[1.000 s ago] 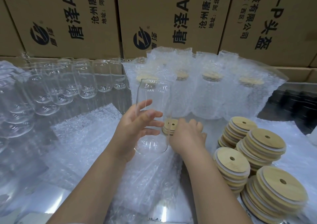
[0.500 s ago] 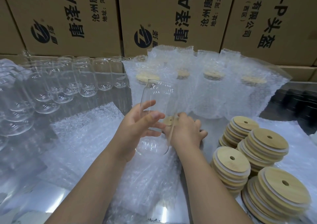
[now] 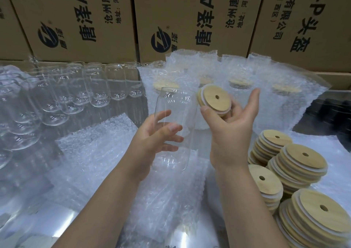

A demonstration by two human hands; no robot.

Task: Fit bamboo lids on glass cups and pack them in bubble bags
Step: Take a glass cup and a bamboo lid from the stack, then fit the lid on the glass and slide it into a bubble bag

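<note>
My left hand (image 3: 152,141) grips a clear glass cup (image 3: 175,115) around its middle, mouth tilted up and away. My right hand (image 3: 229,132) is raised palm-up just right of the cup's mouth and holds a round bamboo lid (image 3: 215,99) with a centre hole between thumb and fingers, its index finger stretched out. The lid is beside the rim, apart from it. Flat bubble bags (image 3: 163,200) lie under my hands.
Several stacks of bamboo lids (image 3: 302,162) stand at the right. Rows of bare glass cups (image 3: 79,96) fill the left. Bagged, lidded cups (image 3: 239,84) stand in a row behind. Cardboard boxes (image 3: 180,16) wall the back. More bubble bags (image 3: 95,139) lie left of centre.
My right hand has come up from behind the cup's base, turned palm-up and brought one bamboo lid level with the cup's mouth. The cup tilted slightly.
</note>
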